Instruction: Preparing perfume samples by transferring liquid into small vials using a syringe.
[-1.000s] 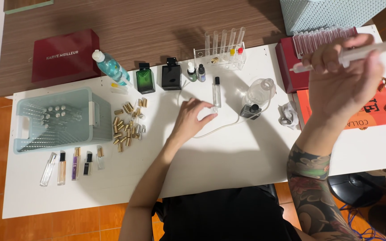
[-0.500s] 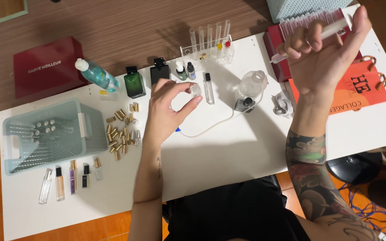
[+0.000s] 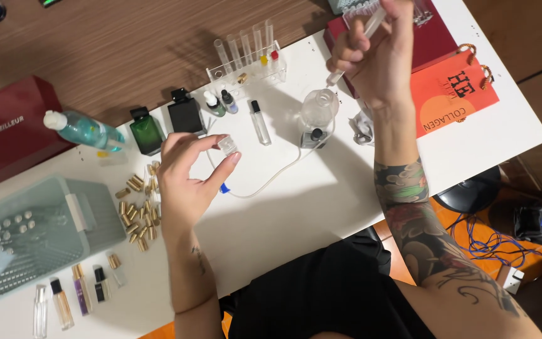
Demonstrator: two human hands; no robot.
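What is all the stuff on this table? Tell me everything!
Small clear cap: one, in left fingertips.
Syringe: one, clear, in raised right hand.
Gold caps: many, scattered mid-left.
Basket: one, pale green, far left.
Test tube rack: one, clear, back centre.
Green bottle: one, back left.
Black bottle: one, beside the green one.
Spray bottle: one, teal, lying back left.
Thin tube: one, white, centre.
Small vials: several, front left.
Orange bag: one, right.
Left hand: over centre.
Right hand: raised, back right.
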